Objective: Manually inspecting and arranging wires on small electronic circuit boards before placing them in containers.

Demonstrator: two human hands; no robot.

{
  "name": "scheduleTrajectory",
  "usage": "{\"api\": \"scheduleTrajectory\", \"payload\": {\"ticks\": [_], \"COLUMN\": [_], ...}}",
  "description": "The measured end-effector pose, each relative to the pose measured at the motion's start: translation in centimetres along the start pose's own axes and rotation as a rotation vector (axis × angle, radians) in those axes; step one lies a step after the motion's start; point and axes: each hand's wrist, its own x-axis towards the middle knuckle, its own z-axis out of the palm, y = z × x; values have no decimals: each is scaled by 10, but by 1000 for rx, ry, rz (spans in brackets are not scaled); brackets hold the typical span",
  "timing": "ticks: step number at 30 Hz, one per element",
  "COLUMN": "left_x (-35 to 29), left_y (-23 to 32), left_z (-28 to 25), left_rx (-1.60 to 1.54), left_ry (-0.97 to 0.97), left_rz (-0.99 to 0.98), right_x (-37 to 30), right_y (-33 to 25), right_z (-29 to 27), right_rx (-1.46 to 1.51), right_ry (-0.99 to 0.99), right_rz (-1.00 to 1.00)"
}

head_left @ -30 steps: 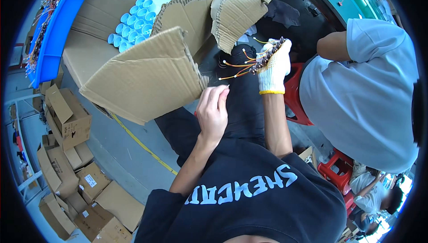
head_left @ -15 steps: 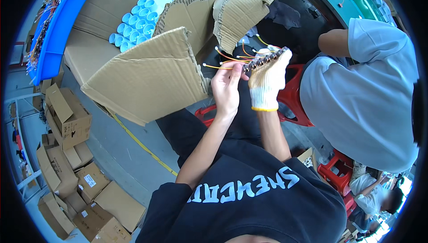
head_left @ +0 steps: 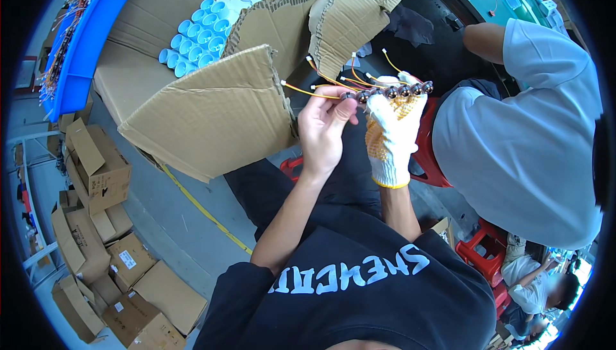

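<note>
Between one and two o'clock from the middle of the view, a row of small dark round parts [head_left: 393, 93] is held up in both hands. The bare left hand [head_left: 323, 133], near one o'clock, pinches the leftmost part between thumb and fingers. The gloved right hand [head_left: 396, 128], white with yellow dots and a yellow cuff, grasps the rest of the row, which lies across its fingers. From the row, thin yellow, orange and red wires [head_left: 367, 82] fan out toward ten to twelve o'clock, with pale connectors at their tips.

Toward eleven o'clock stands an open carton [head_left: 205, 112] with torn flaps, holding a cluster of light-blue cups [head_left: 204, 37]. At ten o'clock a blue tray [head_left: 96, 48] carries more wired parts. Cardboard boxes [head_left: 131, 257] are piled at eight o'clock, near a yellow line [head_left: 205, 205] on the floor. At three o'clock a co-worker [head_left: 513, 138] in a pale shirt sits on a red stool [head_left: 428, 151], just beside the gloved hand.
</note>
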Motion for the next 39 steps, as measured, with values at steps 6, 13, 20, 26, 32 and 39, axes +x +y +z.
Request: {"api": "scheduleTrajectory", "payload": {"ticks": [6, 13, 20, 26, 32, 39], "left_x": [8, 12, 13, 13, 11, 12], "left_y": [-3, 7, -7, 1, -5, -7], "left_z": [-12, 5, 5, 9, 13, 2], "left_rx": [-235, -700, -323, -510, -177, -476], "left_ry": [-85, 33, -110, -68, -52, -122], "left_rz": [-121, -389, -182, -247, -205, -260], "right_x": [3, 6, 3, 5, 4, 10], "right_y": [-7, -6, -3, -3, -7, -18], "right_z": [5, 7, 0, -1, -4, -5], "right_rx": [123, -5, 128, 247, 182, 432], "right_ry": [10, 12, 28, -8, -9, -79], "right_rz": [139, 20, 37, 173, 154, 380]}}
